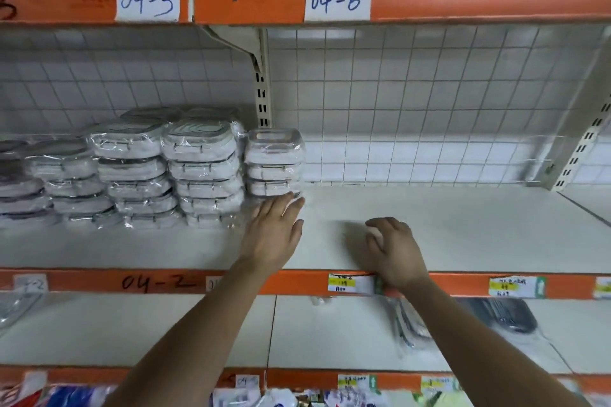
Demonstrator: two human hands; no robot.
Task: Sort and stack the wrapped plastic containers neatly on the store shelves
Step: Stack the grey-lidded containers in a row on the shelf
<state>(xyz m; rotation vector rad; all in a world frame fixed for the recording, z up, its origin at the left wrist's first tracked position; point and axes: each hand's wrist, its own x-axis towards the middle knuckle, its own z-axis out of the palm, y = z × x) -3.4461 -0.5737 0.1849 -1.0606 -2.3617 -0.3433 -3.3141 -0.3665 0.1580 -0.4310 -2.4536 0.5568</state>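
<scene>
Wrapped plastic containers stand in several stacks on the left part of the middle shelf, pale boxes in clear film piled four or five high, the stacks further left lower and blurred. Above them a paper label reading 04-3 sits on the orange edge of the upper shelf, and 04-2 is handwritten on the orange edge below. Just right of the tall piles, a narrower stack of smaller wrapped containers stands at the upright post. The left hand lies flat with its fingers straight, the fingertips touching the foot of this narrow stack. A label reading 04-6 is stuck above the bay to the right, which is backed by a wire grid. The right hand rests on the shelf surface well apart from the stacks, fingers loosely curled with nothing visible in them. Yellow price tags sit on the shelf edge beneath it, and dark wrapped items lie on the shelf below.
</scene>
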